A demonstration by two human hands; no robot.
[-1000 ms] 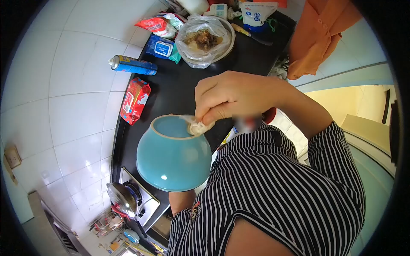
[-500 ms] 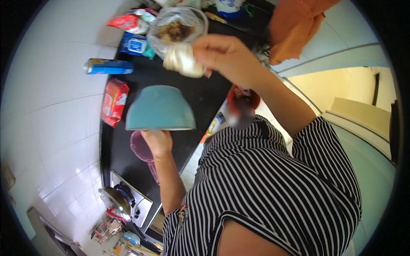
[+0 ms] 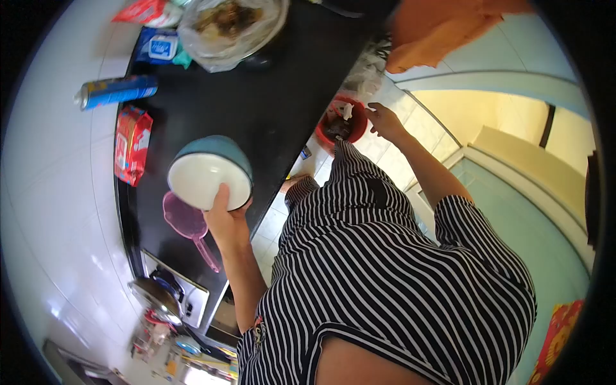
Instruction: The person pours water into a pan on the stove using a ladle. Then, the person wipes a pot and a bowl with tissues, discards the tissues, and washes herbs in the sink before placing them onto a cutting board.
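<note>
My left hand [image 3: 228, 221] grips a bowl [image 3: 212, 183], blue-green outside and white inside, with the thumb over its rim. The bowl is tilted so that its inside faces me, above the dark counter. Beside a red bin [image 3: 321, 133] on the floor, my right hand [image 3: 385, 122] is open with its fingers apart. A crumpled white tissue [image 3: 348, 111] shows at the bin's opening, left of those fingers and apart from them. Dark contents lie lower in the bin.
On the black counter [image 3: 256, 96] are a purple ladle-shaped scoop [image 3: 186, 217], a red packet [image 3: 133, 146], a blue spray can [image 3: 122, 91] and a bag-lined bowl of scraps [image 3: 231, 22]. A stove [image 3: 192, 301] stands farther left. An orange cloth [image 3: 430, 32] hangs at upper right.
My right hand has moved from over the counter down to the bin and let go of the white tissue. My left hand has tilted the bowl, bringing its white inside into view.
</note>
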